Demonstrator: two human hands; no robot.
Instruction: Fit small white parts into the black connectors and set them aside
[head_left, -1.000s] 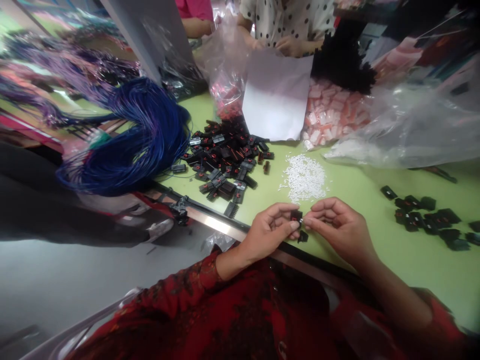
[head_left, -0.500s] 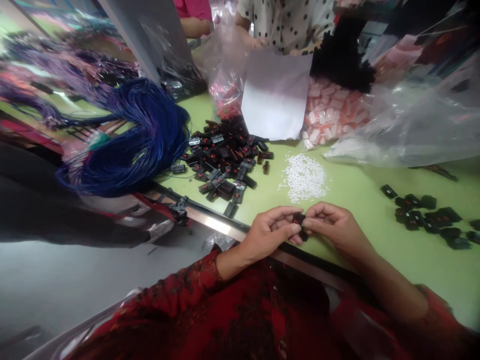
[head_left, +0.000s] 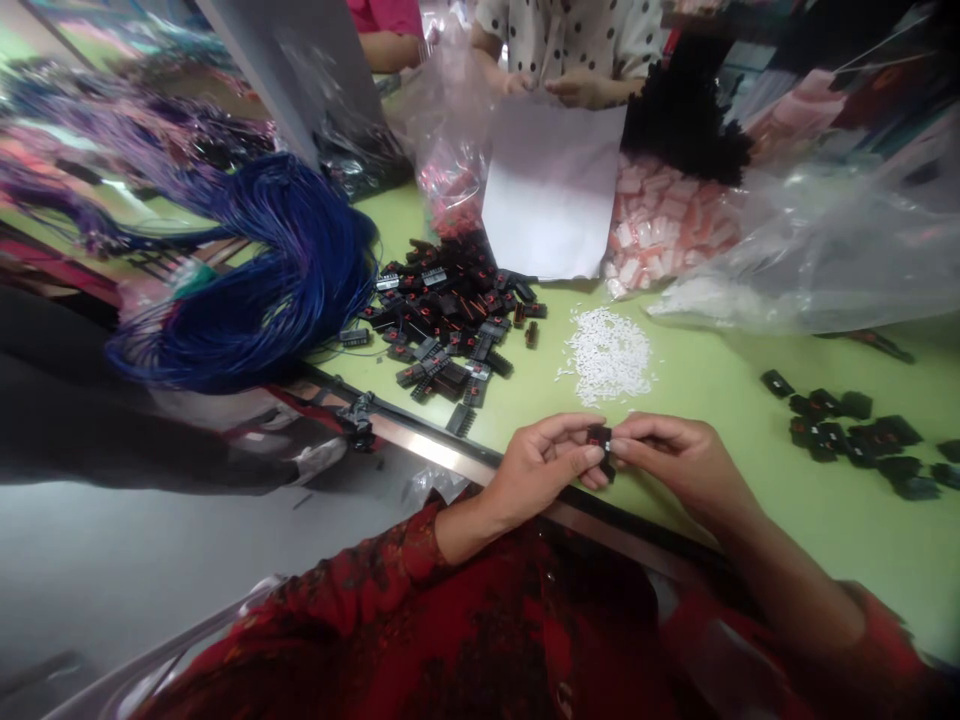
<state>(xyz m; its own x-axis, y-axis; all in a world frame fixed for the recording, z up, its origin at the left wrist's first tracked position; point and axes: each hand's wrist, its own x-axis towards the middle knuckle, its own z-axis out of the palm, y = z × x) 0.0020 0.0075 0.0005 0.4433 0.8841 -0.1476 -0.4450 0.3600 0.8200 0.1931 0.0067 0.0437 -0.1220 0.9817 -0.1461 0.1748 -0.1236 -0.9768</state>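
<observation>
Just above the table's front edge, my left hand (head_left: 551,458) grips a small black connector housing (head_left: 600,437) with a red mark on it. Its thumb lies across the near face and its fingers are behind. From the other side, the pinched thumb and forefinger of my right hand (head_left: 675,455) meet the housing's right edge. A tiny white spot shows there, but what the fingertips pinch is too small to make out. Beyond both hands lies a loose pile of small white pegs (head_left: 609,355).
Black connectors lie in a heap (head_left: 450,320) at left and a looser group (head_left: 855,430) at right. Behind are a blue wire bundle (head_left: 300,260), a white sheet (head_left: 555,195), bagged pinkish-white housings (head_left: 667,220) and clear plastic (head_left: 825,260). A co-worker's hands (head_left: 581,88) are across the table.
My right fingertips have shifted slightly at the connector's edge, and a white spot now shows beside them. My left hand keeps its hold. Across the table, the co-worker's hands have come closer together.
</observation>
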